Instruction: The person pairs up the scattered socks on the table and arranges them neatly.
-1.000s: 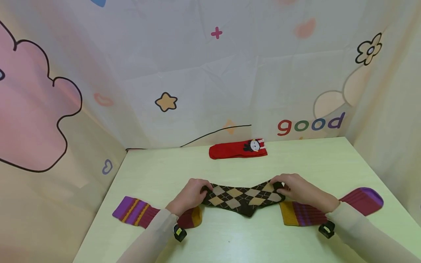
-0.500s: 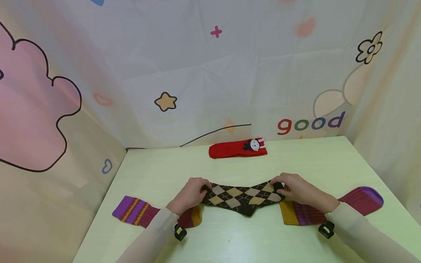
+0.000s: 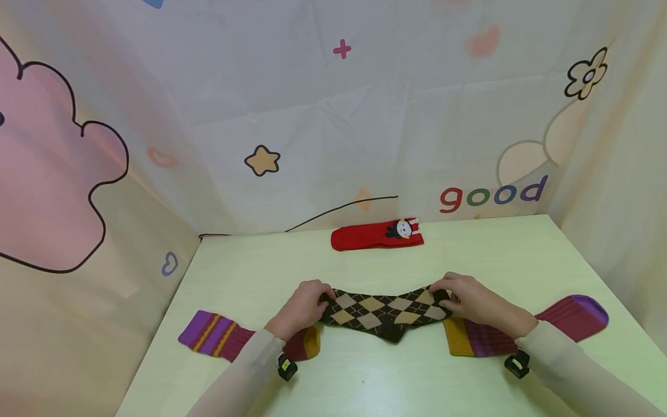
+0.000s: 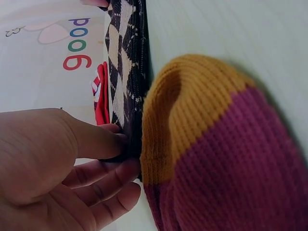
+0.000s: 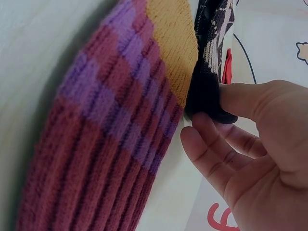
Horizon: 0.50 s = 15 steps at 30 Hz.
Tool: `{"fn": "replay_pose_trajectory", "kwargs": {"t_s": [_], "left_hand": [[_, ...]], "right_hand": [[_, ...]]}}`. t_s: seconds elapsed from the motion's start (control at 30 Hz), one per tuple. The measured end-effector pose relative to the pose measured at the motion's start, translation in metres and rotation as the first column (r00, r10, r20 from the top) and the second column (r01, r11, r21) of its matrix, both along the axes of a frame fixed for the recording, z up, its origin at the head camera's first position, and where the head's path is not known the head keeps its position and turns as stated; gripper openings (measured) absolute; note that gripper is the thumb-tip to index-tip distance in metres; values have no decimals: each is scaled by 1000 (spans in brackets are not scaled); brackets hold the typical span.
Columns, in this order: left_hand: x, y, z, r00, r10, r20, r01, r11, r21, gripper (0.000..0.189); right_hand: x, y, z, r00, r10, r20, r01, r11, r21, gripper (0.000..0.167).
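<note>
A dark argyle sock (image 3: 371, 313) with tan and grey diamonds stretches between both hands at mid-table, its dark heel pointing toward the wearer. My left hand (image 3: 302, 308) pinches its left end; in the left wrist view the thumb lies over the dark fabric with fingers beneath. Its right end is pinched by my right hand (image 3: 466, 296), thumb against the black edge in the right wrist view. Under the left forearm lies a striped purple, maroon and mustard sock (image 3: 219, 339), partly hidden. Another maroon and purple sock (image 3: 570, 321) with a mustard cuff runs beneath the right forearm.
A red sock (image 3: 365, 236) with a white cartoon face lies near the back edge of the pale table (image 3: 365, 379). Behind the table hangs a printed curtain (image 3: 323, 127) that also closes off both sides.
</note>
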<state>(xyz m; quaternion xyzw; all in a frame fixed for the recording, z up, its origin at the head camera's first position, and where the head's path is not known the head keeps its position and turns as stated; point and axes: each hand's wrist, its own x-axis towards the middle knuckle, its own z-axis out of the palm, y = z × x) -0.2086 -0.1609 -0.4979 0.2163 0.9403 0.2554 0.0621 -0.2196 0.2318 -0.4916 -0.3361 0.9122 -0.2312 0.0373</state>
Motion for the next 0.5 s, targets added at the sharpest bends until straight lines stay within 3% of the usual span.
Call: {"fn": "replay_pose_trajectory", "kwargs": {"t_s": [0.5], "left_hand": [[-1,3,1,1000,5,21,-5,1000,-12,18]], "right_hand": [[0,0,-1,1000,2,7,-2,1000,4,29]]}}
